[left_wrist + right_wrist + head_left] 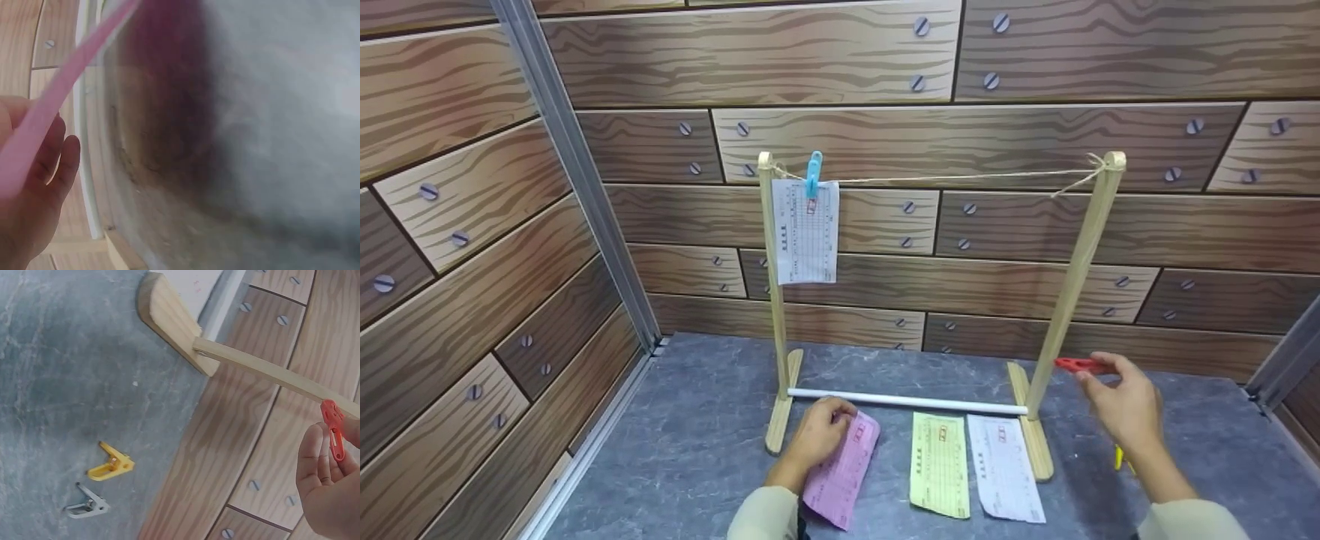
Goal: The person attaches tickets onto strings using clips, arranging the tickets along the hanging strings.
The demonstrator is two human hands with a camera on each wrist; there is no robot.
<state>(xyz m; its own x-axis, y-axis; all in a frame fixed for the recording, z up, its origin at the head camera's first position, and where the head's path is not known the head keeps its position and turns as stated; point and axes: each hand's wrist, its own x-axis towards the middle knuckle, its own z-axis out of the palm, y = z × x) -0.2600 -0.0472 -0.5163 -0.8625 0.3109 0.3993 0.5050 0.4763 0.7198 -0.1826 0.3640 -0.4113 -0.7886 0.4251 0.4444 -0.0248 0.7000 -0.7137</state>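
My left hand [819, 435] pinches the top of a pink printed slip [847, 472], which is lifted at an angle off the tabletop; the left wrist view shows the slip [50, 107] edge-on by the fingers. Beside the rack's right post, my right hand [1129, 401] holds a red clothespin [1080, 365] between thumb and fingers, seen closer as the red clothespin [333, 430] in the right wrist view. From the string [960, 178] hangs a white slip [806, 240], held by a blue clothespin [814, 174] near the left post.
A yellow slip [939, 465] and a white slip [1005, 469] lie before the rack's white crossbar [907, 401]. Wooden posts [1076, 289] carry the string. A yellow clothespin [111, 464] and a grey clothespin [89, 503] lie to the right. A wood-patterned wall stands behind.
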